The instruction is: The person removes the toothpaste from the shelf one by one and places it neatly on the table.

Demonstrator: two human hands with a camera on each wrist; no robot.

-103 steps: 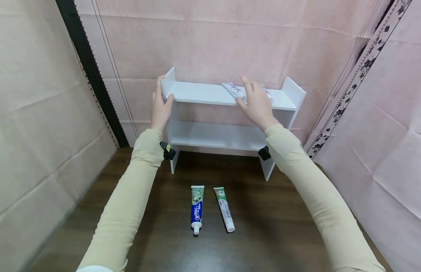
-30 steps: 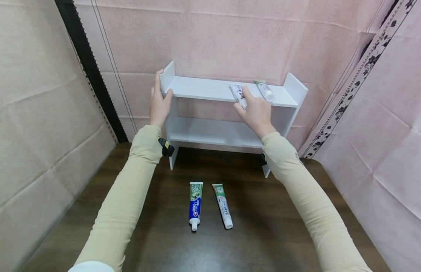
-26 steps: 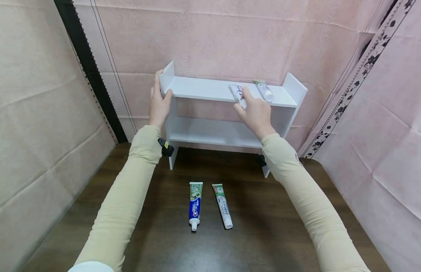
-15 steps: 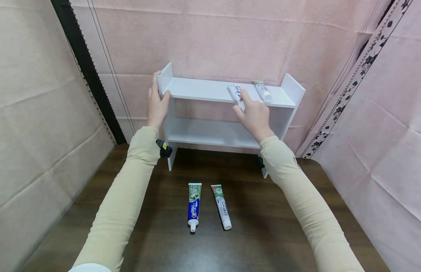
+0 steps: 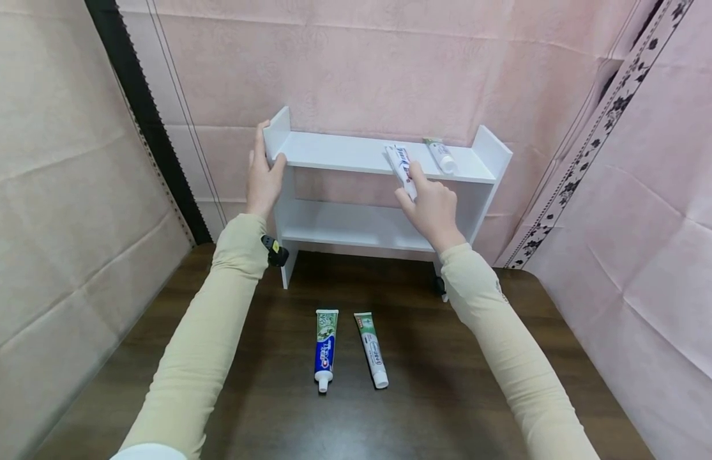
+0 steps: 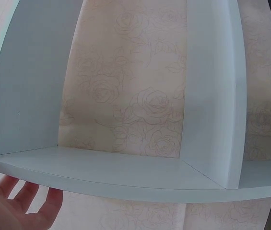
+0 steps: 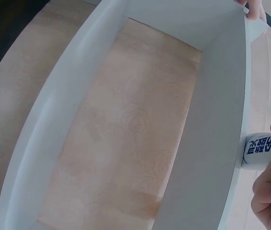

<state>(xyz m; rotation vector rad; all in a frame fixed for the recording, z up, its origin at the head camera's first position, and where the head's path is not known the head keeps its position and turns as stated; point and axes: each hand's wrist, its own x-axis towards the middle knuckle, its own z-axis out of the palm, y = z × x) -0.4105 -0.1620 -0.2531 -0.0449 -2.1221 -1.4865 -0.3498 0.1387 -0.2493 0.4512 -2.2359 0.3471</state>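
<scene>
A white two-tier shelf [image 5: 338, 151] stands at the back of the table. My left hand [image 5: 265, 182] holds its left side panel, thumb in front; in the left wrist view the fingers [image 6: 53, 203] curl at the panel's edge. On the top board, right of centre, my right hand [image 5: 433, 207] pinches a white toothpaste tube [image 5: 398, 163] between thumb and index finger. The tube's lower end overhangs the board's front edge. In the right wrist view dark blue characters show on the tube [image 7: 261, 145]. Another white toothpaste tube [image 5: 441, 156] lies on the board further right.
On the dark wooden table [image 5: 287, 415], in front of the shelf, lie a blue and green toothpaste tube [image 5: 325, 350] and a white and green one [image 5: 371, 350], caps toward me. The lower board [image 5: 356, 223] spans between the side panels. Pink cloth [image 5: 367, 70] hangs close behind.
My right hand, earlier raised with spread fingers over the top board, has come down onto the left white tube and drawn it forward over the front edge. My left hand keeps its hold.
</scene>
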